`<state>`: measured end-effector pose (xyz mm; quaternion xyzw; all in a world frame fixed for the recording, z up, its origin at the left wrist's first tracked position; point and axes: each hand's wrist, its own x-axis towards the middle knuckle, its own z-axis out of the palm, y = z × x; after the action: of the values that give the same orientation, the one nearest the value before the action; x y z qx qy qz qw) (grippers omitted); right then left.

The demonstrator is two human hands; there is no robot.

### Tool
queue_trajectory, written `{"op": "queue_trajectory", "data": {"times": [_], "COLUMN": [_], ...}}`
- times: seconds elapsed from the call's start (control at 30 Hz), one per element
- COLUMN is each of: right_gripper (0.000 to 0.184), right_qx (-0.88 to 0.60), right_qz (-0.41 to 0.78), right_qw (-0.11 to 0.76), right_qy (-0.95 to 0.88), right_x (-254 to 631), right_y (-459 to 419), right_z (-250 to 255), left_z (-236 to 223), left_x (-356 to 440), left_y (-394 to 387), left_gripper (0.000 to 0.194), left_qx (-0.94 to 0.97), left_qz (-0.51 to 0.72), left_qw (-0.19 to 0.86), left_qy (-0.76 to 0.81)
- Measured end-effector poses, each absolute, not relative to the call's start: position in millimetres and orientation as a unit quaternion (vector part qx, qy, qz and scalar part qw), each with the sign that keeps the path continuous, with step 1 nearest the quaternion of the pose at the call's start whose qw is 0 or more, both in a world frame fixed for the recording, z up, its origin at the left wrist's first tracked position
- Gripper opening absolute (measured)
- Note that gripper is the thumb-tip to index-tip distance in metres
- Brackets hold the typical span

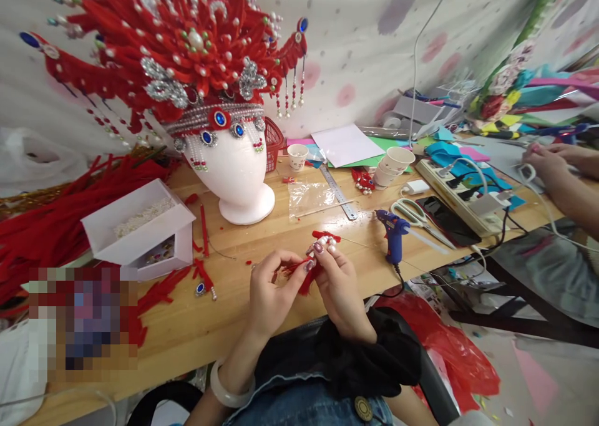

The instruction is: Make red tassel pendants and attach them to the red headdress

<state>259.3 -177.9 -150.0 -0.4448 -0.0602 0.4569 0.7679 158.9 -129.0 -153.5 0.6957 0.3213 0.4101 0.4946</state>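
Observation:
Both my hands meet over the front edge of the wooden table [243,301]. My left hand [271,292], a pale bangle on its wrist, pinches the lower end of a small red pipe-cleaner ornament with pearls [318,257]. My right hand [339,285] grips the same ornament from the right, fingers curled, thumb and fingertips pressed on its beaded top. A thin wire runs off from it to the right. Behind stands a white mannequin head [238,176] wearing a large red headdress [173,52] with pearls and blue gems.
A blue glue gun [393,232], scissors [414,217], a metal ruler [337,192], paper cups [393,164], a power strip [461,192] and a phone lie to the right. A white box [140,229] and red pipe cleaners [51,220] sit left. Another person's hands [545,161] work at far right.

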Motion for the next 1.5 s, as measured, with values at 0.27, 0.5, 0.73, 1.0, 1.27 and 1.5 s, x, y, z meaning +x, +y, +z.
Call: {"op": "queue_trajectory", "data": {"times": [0.27, 0.5, 0.73, 1.0, 1.27, 1.5], "right_gripper": [0.034, 0.035, 0.035, 0.030, 0.029, 0.034], "right_qx": [-0.446, -0.470, -0.494, -0.495, -0.476, -0.479], "right_qz": [0.455, 0.424, 0.401, 0.407, 0.454, 0.421], "right_qw": [0.768, 0.770, 0.761, 0.747, 0.730, 0.761], "right_qy": [-0.062, -0.085, -0.127, -0.178, -0.184, -0.115], "right_x": [253.1, 252.8, 252.2, 251.3, 250.9, 260.5], "right_y": [-173.8, -174.9, -177.4, -181.1, -180.6, -181.0], "right_z": [-149.5, -153.1, -154.2, -161.1, -162.8, -154.4], "left_z": [-159.6, -154.0, -142.7, -142.8, -138.4, -143.9], "left_x": [143.4, 135.6, 147.5, 151.9, 154.4, 138.4], "left_y": [-128.6, -123.5, -126.4, -125.6, -122.1, -111.8], "left_gripper": [0.006, 0.008, 0.011, 0.007, 0.012, 0.025], "left_qx": [0.673, 0.621, 0.748, 0.754, 0.819, 0.766], "left_qz": [0.446, 0.458, 0.411, 0.373, 0.335, 0.352], "left_qw": [0.505, 0.554, 0.399, 0.395, 0.325, 0.432], "left_qy": [0.304, 0.313, 0.336, 0.370, 0.333, 0.320]}}
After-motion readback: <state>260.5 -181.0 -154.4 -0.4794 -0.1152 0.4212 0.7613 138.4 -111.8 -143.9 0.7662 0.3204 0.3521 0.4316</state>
